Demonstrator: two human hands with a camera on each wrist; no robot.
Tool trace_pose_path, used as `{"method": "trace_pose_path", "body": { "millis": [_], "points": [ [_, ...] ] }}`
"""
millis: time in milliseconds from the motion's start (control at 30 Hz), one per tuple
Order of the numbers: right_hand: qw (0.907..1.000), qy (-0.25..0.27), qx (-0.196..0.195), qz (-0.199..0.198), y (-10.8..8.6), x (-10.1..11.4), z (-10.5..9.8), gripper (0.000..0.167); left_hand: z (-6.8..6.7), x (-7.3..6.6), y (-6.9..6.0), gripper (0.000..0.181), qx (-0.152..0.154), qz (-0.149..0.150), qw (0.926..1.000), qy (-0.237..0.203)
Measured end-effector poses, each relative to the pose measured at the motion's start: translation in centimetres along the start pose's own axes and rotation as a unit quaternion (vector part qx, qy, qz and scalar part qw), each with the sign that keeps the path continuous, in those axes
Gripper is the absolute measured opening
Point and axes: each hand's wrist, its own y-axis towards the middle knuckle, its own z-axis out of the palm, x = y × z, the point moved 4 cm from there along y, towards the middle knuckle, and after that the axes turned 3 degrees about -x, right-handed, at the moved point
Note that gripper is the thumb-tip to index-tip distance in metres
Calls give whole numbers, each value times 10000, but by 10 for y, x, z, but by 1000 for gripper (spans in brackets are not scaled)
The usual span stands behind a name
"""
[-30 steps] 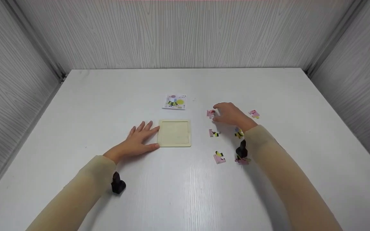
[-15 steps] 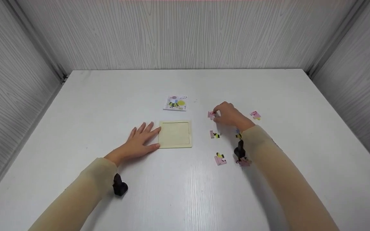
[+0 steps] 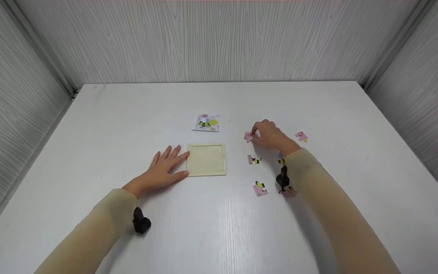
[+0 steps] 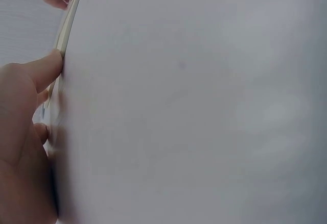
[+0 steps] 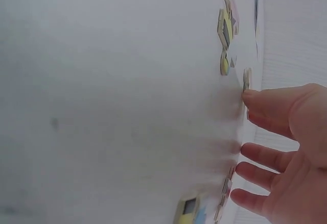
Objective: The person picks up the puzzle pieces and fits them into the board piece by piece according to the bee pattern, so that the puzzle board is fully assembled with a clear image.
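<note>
The frame (image 3: 206, 158) is touched at its left edge by the thumb and index finger of the left hand (image 3: 162, 170), that grip spread, presumably for steadying. A pink piece (image 3: 247, 136) is pinched near its right edge by the right hand's (image 3: 270, 135) grip; whether it is lifted cannot be told. The other pieces (image 3: 260, 189) are spaced apart, probably for single picking, though two are partly covered by the right sleeve (image 3: 340, 201). Between piece and frame, open worktop (image 3: 203, 236) is offered, unblocked by the card (image 3: 207, 122) beyond.
</note>
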Motion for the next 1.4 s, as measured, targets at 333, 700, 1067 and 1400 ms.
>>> {"method": "trace_pose_path", "body": {
  "millis": [333, 700, 1067, 1400],
  "points": [
    [9988, 437, 188, -78, 0, 20, 2, 32, 0, 0, -2, 65, 23, -47, 10000, -37],
    [9957, 792, 54, -475, -2, 41, 5, 29, 0, 0, 0, 65, -83, 61, 9999, -108],
    [9940, 830, 167, -692, 2, 73, 16, 30, 1, 0, 0, 65, -52, -17, 10000, 20],
    [9925, 873, 334, -784, 9, 99, 28, 28, 2, 2, 1, 66, -7, -84, 9999, 69]
  ]
}}
